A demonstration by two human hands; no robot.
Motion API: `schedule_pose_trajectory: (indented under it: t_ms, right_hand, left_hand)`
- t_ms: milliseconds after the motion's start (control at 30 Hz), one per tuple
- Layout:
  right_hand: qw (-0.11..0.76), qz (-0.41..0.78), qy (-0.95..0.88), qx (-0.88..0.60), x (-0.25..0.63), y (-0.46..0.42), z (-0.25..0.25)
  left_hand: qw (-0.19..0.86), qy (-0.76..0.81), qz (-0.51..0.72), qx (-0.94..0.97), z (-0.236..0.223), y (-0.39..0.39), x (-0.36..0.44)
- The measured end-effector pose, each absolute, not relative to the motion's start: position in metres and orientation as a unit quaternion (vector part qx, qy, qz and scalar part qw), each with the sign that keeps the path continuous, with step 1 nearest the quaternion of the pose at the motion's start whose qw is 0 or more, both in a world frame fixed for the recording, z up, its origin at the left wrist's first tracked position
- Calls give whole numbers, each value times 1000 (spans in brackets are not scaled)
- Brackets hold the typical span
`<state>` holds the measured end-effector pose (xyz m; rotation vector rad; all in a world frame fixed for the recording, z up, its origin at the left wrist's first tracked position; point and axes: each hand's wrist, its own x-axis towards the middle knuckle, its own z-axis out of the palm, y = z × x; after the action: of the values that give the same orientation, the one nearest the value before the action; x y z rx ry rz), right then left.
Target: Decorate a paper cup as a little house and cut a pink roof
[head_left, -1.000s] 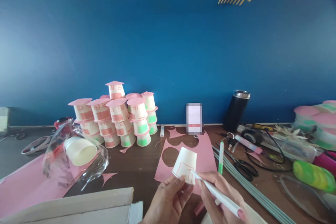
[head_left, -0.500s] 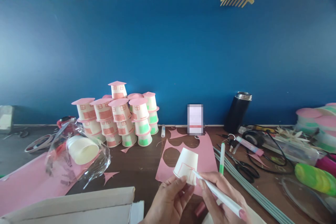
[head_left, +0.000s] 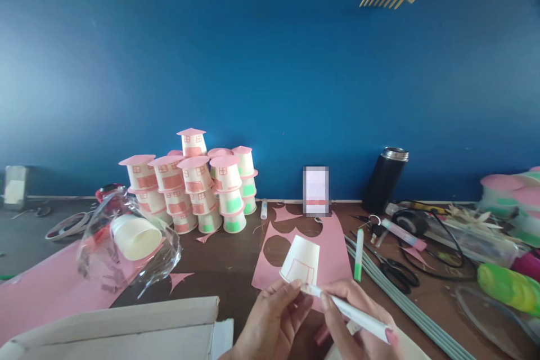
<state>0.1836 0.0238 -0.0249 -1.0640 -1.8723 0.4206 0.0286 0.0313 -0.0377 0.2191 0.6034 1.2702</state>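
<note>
A white paper cup (head_left: 301,256), upside down and slightly tilted, is pinched near its rim by my left hand (head_left: 276,312). Red outlines of a rectangular shape show on its side. My right hand (head_left: 350,315) grips a white marker pen (head_left: 358,314) with a pinkish-red end. The pen's tip is at the cup's lower edge, close to my left thumb; whether it touches is hard to see. Behind the cup lies a pink paper sheet (head_left: 335,247) with round holes cut from it.
Stacked decorated cups (head_left: 194,180) with pink paper discs stand at left, beside a plastic bag of cups (head_left: 135,239). A white cardboard box (head_left: 126,326) sits in front. At right are a black bottle (head_left: 383,180), scissors (head_left: 399,274), grey rods (head_left: 405,304) and a green-ended marker (head_left: 359,256).
The pen tip has moved down the cup's side from the drawn outline to near the bottom edge. The view has shifted slightly; my left hand still holds the cup.
</note>
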Motion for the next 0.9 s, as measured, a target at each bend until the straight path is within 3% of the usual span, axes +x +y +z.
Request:
schedule_pose_trajectory:
  t_ms: [233,500,900]
  right_hand:
    - [482,142,-745,-439,186,25,-25]
    - [442,167,-761,-443,184,22,-21]
    - [494,131,-739,-438,185,26,-22]
  left_hand:
    - [754,297,579,93,-37,31,30]
    - [749,286,591,87,-38,30,30]
    - [754,291,580,105,-37,29,29]
